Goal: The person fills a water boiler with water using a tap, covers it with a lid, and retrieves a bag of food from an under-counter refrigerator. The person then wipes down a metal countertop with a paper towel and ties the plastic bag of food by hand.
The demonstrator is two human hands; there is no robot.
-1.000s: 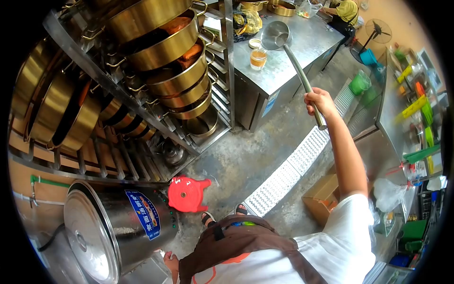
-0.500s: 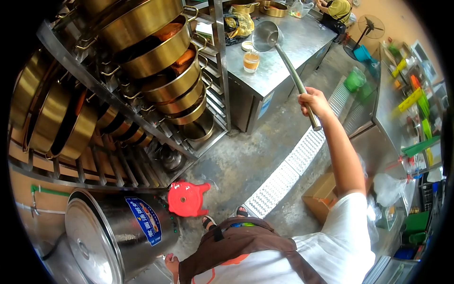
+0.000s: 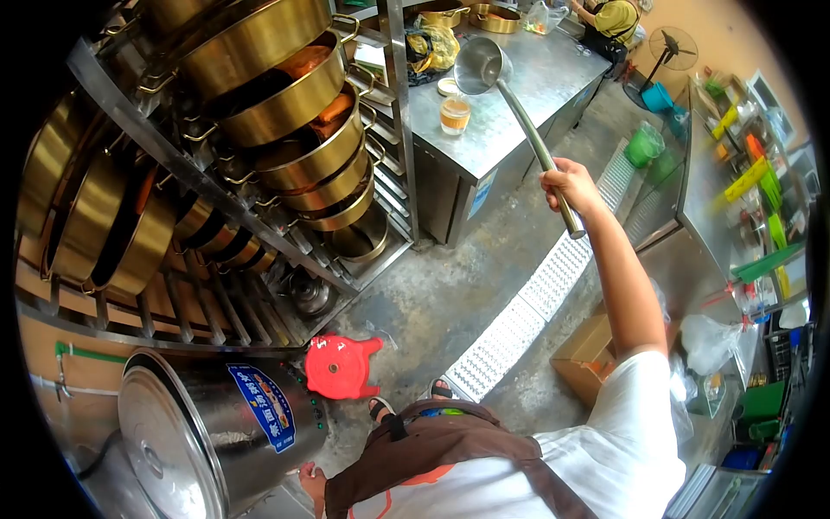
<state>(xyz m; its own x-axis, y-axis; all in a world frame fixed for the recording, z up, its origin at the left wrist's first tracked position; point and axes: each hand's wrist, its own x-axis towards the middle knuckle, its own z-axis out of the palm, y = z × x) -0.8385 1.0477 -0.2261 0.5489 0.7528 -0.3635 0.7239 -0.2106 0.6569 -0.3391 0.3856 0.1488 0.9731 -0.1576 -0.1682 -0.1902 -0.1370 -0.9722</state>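
My right hand is closed around the handle of a large metal ladle, out in front at the upper right. The ladle's bowl is raised and appears over the steel counter, near a small jar with an orange-brown band. Down at the lower left, my left hand is beside the big steel boiler with its round lid. Its fingers are small and partly curled, and whether they hold anything is unclear.
Brass pots fill a metal rack on the left. A red stool stands by the boiler. A steel counter is ahead, a cardboard box at right. Another person is at the counter's far end.
The ladle and my right hand have shifted very slightly left in view. Little else differs; the grip on the ladle is the same.
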